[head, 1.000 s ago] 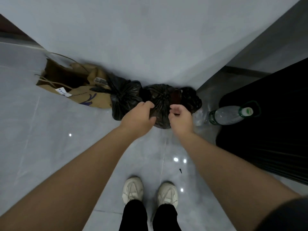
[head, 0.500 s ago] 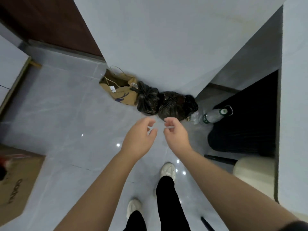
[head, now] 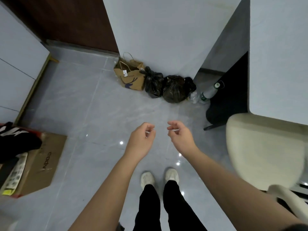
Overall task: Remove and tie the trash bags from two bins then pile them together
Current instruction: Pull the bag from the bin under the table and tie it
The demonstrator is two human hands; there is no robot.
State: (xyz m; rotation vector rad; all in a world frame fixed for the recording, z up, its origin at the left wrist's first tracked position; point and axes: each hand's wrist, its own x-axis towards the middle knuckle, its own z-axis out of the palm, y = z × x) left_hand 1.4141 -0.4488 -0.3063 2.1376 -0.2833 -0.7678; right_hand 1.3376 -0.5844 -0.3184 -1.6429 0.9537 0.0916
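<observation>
Hands first: what are they doing?

Left hand (head: 141, 142) and right hand (head: 180, 139) hang side by side over the floor, fingers loosely curled, holding nothing.

Where are the trash bags?

Well beyond both hands, by the wall, touching each other. The smaller black bag (head: 153, 84), knotted on top, lies ahead of the left hand, and the bigger black bag (head: 175, 89) ahead of the right.

Anything beside them?

A brown paper bag (head: 131, 77) touches the smaller one's left side. A plastic bottle (head: 210, 92) lies near the bigger one, ahead-right of the right hand.
</observation>
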